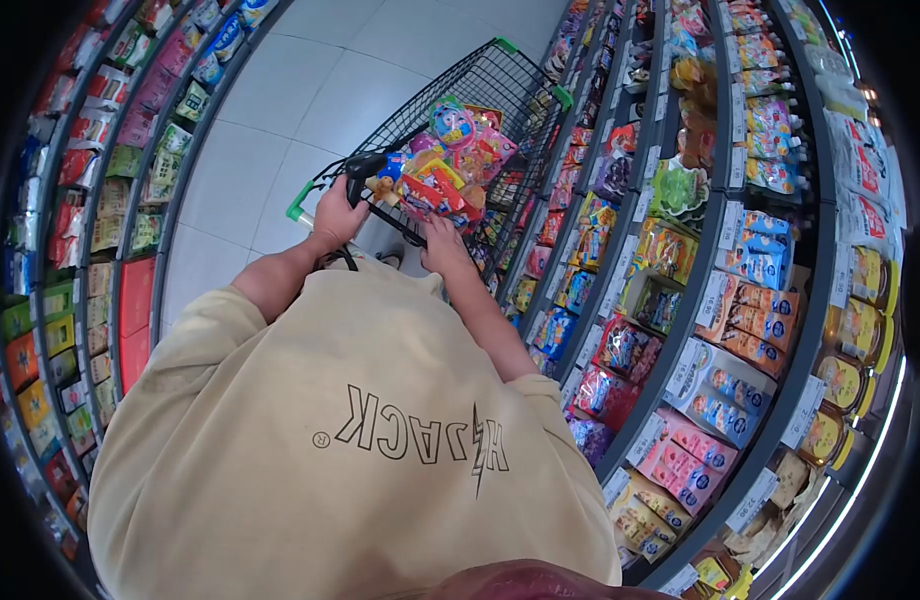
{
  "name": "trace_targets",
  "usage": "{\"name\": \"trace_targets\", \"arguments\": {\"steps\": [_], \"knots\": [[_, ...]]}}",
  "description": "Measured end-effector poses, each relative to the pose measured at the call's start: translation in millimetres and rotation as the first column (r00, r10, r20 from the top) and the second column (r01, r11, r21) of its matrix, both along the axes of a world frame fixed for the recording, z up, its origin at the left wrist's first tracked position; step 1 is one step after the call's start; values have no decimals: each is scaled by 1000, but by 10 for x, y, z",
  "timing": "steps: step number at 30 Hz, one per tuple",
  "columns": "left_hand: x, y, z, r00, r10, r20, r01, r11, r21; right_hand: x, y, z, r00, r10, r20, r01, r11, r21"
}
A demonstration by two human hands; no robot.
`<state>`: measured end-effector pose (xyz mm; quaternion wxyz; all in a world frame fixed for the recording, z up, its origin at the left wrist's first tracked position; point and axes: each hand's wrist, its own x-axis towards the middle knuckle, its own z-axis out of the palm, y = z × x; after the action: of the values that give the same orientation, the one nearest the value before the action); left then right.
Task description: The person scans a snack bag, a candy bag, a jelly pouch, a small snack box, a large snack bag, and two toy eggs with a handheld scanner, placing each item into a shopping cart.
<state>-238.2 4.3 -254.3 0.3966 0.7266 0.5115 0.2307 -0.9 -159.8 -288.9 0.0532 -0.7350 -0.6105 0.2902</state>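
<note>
My left hand (339, 212) is closed around a black object (360, 172) at the left end of the shopping cart's handle. My right hand (443, 243) rests at the other end of the black handle (395, 222), beside the packages; its fingers are bent, and their grip is partly hidden. Several colourful snack packages (442, 187) lie piled in the near part of the cart (487, 75), a dark wire cart with green corners.
Shelves (717, 215) packed with bagged snacks, boxes and jars (860, 330) rise close on the right. More stocked shelves (92, 190) line the left side. Pale floor tiles (270, 95) run between them, left of the cart.
</note>
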Motion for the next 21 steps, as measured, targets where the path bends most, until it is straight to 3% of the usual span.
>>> {"name": "trace_targets", "arguments": {"steps": [3, 4, 7, 11, 13, 15, 16, 17, 19, 21], "knots": [[7, 3, 32, 1000, -8, -12, 8, 1000, -26, 155, -23, -143, 995, 89, -40, -91, 994, -66], [0, -2, 36, 1000, -9, -14, 9, 999, -32, 177, -54, -98, 994, 44, -97, -46, 999, -17], [-12, 0, 87, 999, -15, -33, 12, 997, -71, 221, -176, 210, 957, -114, -268, 147, 983, 108], [-22, -46, 78, 999, -1, -36, -1, 999, -48, 259, -423, 743, 827, -389, -405, 496, 844, 203], [-66, -33, 13, 999, -30, -21, 29, 999, -39, 249, -558, 1038, 674, -546, -497, 697, 693, 183], [-117, -43, -264, 999, -21, 32, 17, 995, 97, 234, -771, 1369, 392, -682, -618, 894, 442, 79], [-116, -26, -283, 996, -47, 80, 43, 998, 54, 255, -884, 1510, 377, -711, -594, 918, 372, 137], [-127, 1, -358, 987, -84, 140, 81, 996, 23, 332, -1078, 1340, 342, -507, -792, 933, 281, 223], [-72, -35, -180, 994, -89, 60, 86, 995, 47, 327, -1265, 1736, 387, -452, -804, 919, 124, 373], [-79, 8, -291, 996, -75, 54, 75, 997, -9, 415, -1578, 1947, 397, -549, -736, 869, -33, 493]]}}
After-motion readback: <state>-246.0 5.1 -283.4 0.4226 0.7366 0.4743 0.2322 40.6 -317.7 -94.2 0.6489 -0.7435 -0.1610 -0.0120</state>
